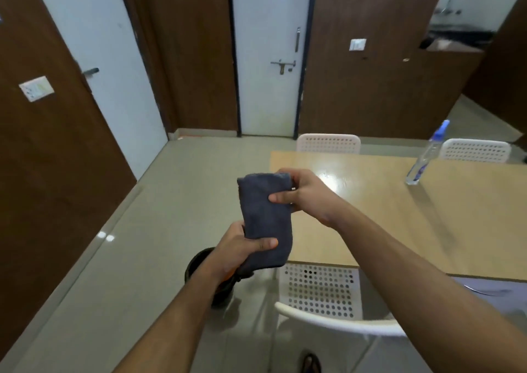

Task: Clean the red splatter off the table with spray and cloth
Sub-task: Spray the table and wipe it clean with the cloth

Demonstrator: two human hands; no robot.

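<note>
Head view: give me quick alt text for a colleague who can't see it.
Both hands hold a folded grey cloth upright in the air beside the table: the left hand grips its lower end, the right hand pinches the top. A spray bottle stands on the table's far side; white chairs surround it, and no red splatter shows.

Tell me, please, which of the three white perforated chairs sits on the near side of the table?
The white chair below the hands, at the table's near edge; the other two chairs stand along its far edge.
</note>
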